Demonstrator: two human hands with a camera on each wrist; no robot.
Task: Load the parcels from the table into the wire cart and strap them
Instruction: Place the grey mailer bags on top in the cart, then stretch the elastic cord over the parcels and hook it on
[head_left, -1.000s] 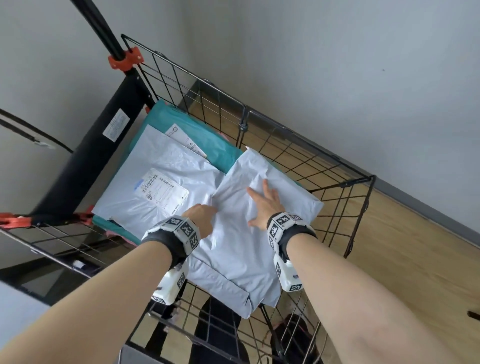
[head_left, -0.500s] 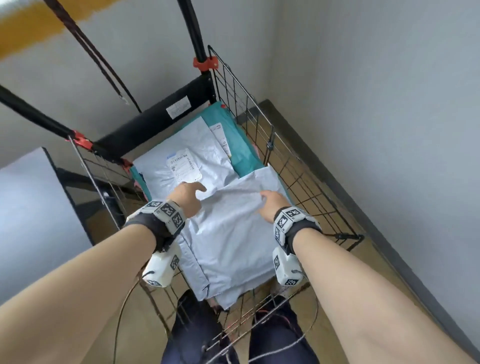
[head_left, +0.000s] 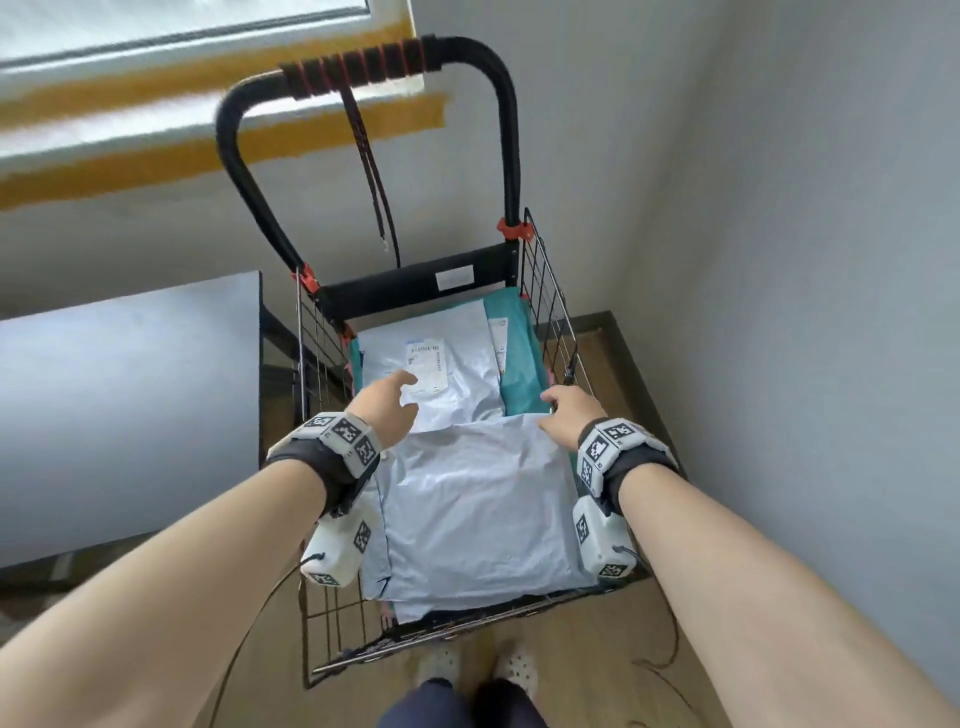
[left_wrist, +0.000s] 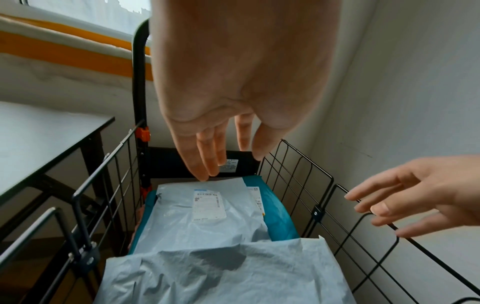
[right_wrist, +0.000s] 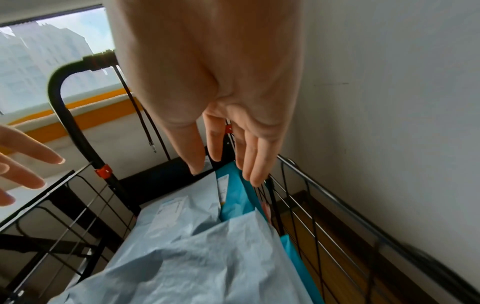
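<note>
The wire cart (head_left: 550, 332) holds stacked parcels. A crinkled pale grey parcel (head_left: 478, 514) lies on top at the near end, overlapping a second grey parcel (head_left: 441, 374) that bears a white printed label (head_left: 427, 364). A teal parcel (head_left: 519, 364) lies beneath both. The left hand (head_left: 387, 410) and the right hand (head_left: 569, 413) hover above the parcels, each grip spread and holding nothing. The worktop (head_left: 124, 405) stands left of the cart.

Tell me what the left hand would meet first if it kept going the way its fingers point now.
Probably the black back panel of the cart. The left hand is open above the labelled grey parcel, fingers aimed toward the cart's handle end. Depth is unclear; a slight downward slant would land it on that parcel's far edge instead.
</note>
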